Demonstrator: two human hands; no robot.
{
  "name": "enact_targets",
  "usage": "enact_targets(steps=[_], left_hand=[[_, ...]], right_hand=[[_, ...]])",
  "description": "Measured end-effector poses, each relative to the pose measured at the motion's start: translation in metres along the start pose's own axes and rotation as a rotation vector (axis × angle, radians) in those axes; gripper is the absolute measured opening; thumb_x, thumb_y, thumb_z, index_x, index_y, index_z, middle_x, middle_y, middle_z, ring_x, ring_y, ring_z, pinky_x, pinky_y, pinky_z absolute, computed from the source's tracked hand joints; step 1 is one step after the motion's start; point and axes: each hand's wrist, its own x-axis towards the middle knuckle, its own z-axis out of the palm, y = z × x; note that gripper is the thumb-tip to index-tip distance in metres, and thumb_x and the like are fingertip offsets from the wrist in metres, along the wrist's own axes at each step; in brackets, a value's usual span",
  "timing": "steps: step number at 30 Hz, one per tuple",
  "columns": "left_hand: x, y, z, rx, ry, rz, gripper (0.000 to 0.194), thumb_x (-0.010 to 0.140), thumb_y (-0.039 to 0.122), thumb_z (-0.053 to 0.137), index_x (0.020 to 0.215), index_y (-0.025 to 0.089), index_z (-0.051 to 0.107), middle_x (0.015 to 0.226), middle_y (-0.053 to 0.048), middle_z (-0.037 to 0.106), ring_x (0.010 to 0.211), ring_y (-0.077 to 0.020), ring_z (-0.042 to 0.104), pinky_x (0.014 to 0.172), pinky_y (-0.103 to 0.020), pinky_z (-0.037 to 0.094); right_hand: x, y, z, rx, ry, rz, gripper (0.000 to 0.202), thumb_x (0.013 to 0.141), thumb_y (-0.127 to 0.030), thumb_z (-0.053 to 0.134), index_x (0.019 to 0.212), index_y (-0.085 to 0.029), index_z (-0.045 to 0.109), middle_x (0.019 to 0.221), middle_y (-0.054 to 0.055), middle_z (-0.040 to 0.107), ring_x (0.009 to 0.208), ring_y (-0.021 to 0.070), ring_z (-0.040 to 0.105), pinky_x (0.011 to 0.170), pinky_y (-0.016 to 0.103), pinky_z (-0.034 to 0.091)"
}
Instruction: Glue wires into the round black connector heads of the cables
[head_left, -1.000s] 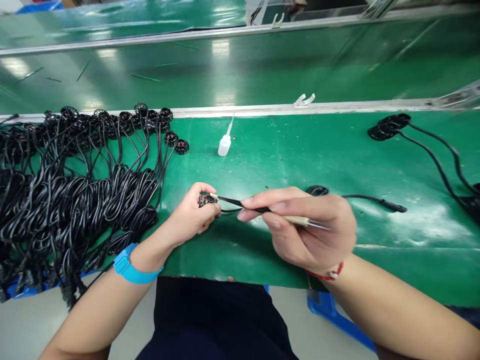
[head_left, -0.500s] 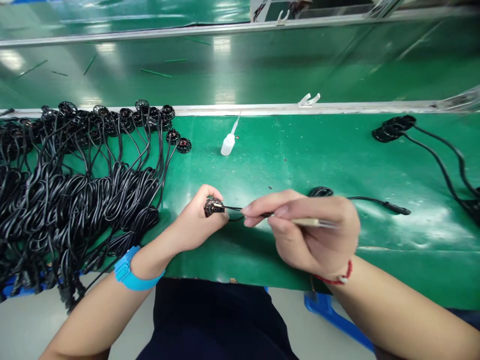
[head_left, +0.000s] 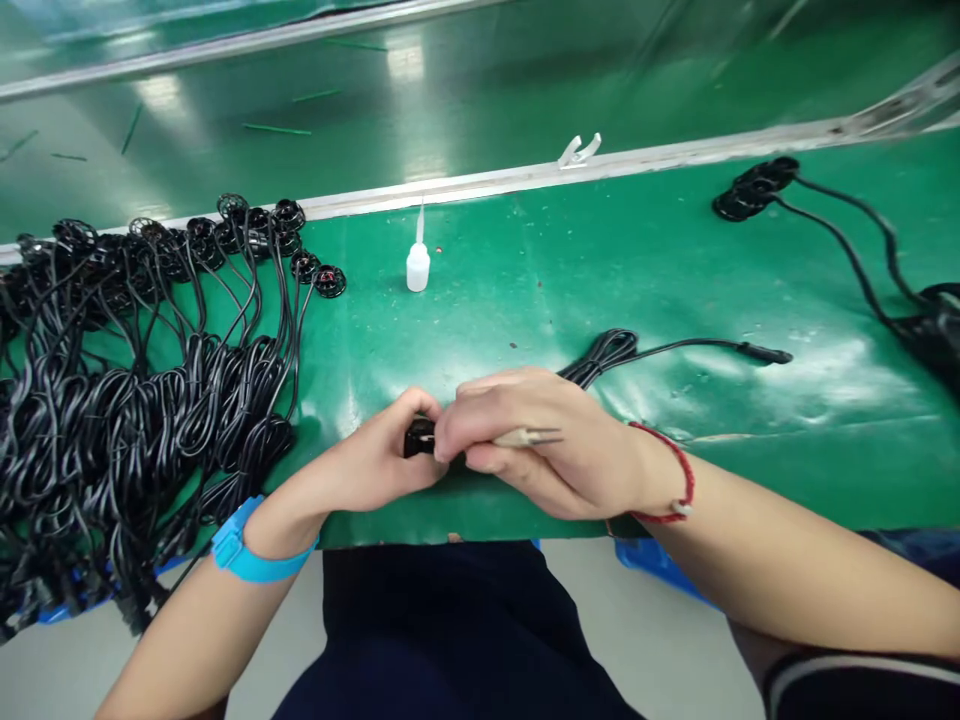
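Observation:
My left hand (head_left: 386,450), with a blue band at the wrist, is closed around a small black round cable fitting (head_left: 418,437), mostly hidden by fingers. My right hand (head_left: 536,440) meets it from the right, its fingertips pressed against the fitting. Tucked in that hand is a slim pale tool (head_left: 517,437) with two thin metal prongs pointing right; its other end is covered by the fingers. Behind the right hand lies a coiled black cable (head_left: 611,350) that ends in a plug (head_left: 765,353).
Many bundled black cables (head_left: 150,400) with round open-frame fittings (head_left: 328,281) cover the left side. A white squeeze bottle (head_left: 418,268) with a thin nozzle stands at mid table. Two more fittings (head_left: 754,190) with cables lie at right. A white clip (head_left: 579,152) sits on the rear rail.
My right hand has moved left, up against my left hand and the fitting, covering the thin leads that showed between them. The view has shifted and tilted slightly.

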Motion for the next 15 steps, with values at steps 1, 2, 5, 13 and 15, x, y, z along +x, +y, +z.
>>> enact_targets(steps=[1, 2, 5, 13, 15], left_hand=[[0.000, 0.000, -0.001, -0.026, 0.022, -0.014, 0.019, 0.081, 0.027, 0.057, 0.096, 0.020, 0.046, 0.085, 0.000, 0.052, 0.084, -0.0170, 0.051, 0.072, -0.030, 0.045], [0.000, 0.000, -0.002, -0.054, 0.046, -0.023, 0.021, 0.080, 0.026, 0.058, 0.096, 0.020, 0.047, 0.086, 0.000, 0.052, 0.084, -0.0168, 0.051, 0.072, -0.030, 0.045], [0.000, 0.003, -0.004, -0.098, 0.098, -0.005, 0.025, 0.077, 0.023, 0.062, 0.096, 0.020, 0.047, 0.085, 0.000, 0.052, 0.083, -0.0155, 0.051, 0.072, -0.029, 0.044], [-0.001, 0.006, -0.005, -0.149, 0.122, -0.015, 0.029, 0.076, 0.021, 0.063, 0.100, 0.021, 0.046, 0.081, 0.002, 0.051, 0.073, -0.0123, 0.048, 0.066, -0.025, 0.041], [-0.001, 0.007, -0.005, -0.140, 0.137, -0.021, 0.030, 0.075, 0.022, 0.064, 0.099, 0.021, 0.047, 0.078, 0.003, 0.050, 0.070, -0.0118, 0.046, 0.062, -0.024, 0.039]], right_hand=[[0.000, 0.000, 0.000, -0.011, 0.032, 0.009, 0.015, 0.101, -0.018, 0.042, 0.097, -0.015, 0.055, 0.084, 0.003, 0.065, 0.075, 0.0097, 0.061, 0.071, 0.022, 0.049], [-0.001, 0.001, -0.001, -0.023, 0.062, 0.017, 0.013, 0.100, -0.017, 0.043, 0.096, -0.015, 0.056, 0.087, 0.004, 0.065, 0.077, 0.0101, 0.062, 0.072, 0.022, 0.050], [-0.002, 0.000, -0.005, -0.075, 0.087, 0.027, 0.009, 0.097, -0.015, 0.048, 0.094, -0.015, 0.056, 0.089, 0.005, 0.065, 0.081, 0.0116, 0.061, 0.073, 0.024, 0.051], [-0.007, -0.003, -0.011, -0.016, 0.188, 0.035, 0.008, 0.095, -0.012, 0.048, 0.097, -0.015, 0.055, 0.091, 0.006, 0.064, 0.083, 0.0125, 0.063, 0.074, 0.026, 0.054], [-0.007, -0.002, -0.008, -0.001, 0.161, 0.025, 0.008, 0.095, -0.011, 0.047, 0.096, -0.015, 0.054, 0.091, 0.006, 0.065, 0.085, 0.0131, 0.064, 0.075, 0.026, 0.054]])
